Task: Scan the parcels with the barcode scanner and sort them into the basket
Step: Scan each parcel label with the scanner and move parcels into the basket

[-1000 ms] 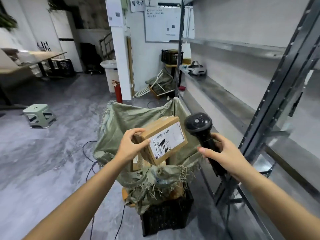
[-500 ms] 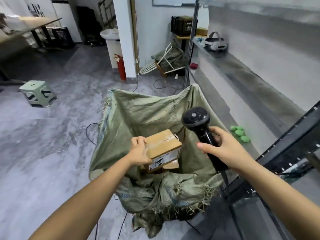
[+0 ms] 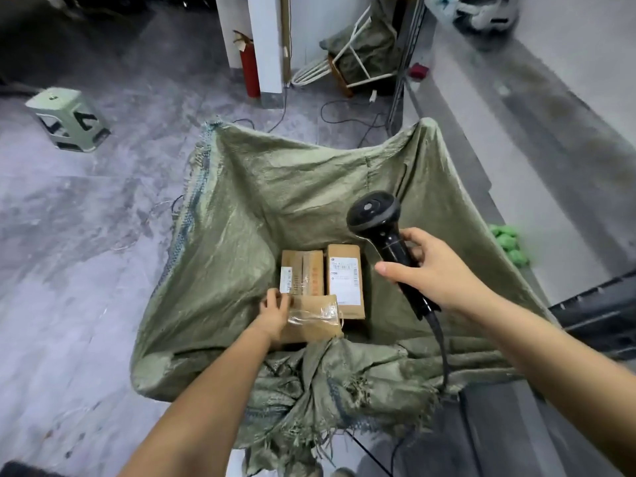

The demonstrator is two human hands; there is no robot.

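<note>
Hands first: what do we make of the left hand [image 3: 275, 313]?

We see it low inside the green woven sack [image 3: 241, 208], fingers curled over the left end of a taped parcel [image 3: 316, 320], grasping it. That parcel lies flat at the bottom of the sack, with its clear tape shining just right of the fingers.

And the right hand [image 3: 435, 271]?

We find it wrapped round the handle of the black barcode scanner [image 3: 385, 232], thumb laid across the near side. The scanner's round head sits up and to the left of that hand, held above the parcels. Its cable [image 3: 443, 349] drops from below the hand and over the sack's near rim.

Do we count other parcels?

Two, both just beyond the left hand. The narrow-label parcel [image 3: 303, 270] lies straight past the fingers and, as far as we can tell, touches the taped one's far edge. The white-label parcel [image 3: 346, 280] lies beside it, between our two hands, label up. We cannot read the print.

Anything outside the sack?

On the floor [image 3: 86, 235], far to the left of the left hand, stands a pale green stool [image 3: 69, 118]. Far beyond both hands a red fire extinguisher [image 3: 249, 68] stands against a white pillar [image 3: 266, 46].
</note>
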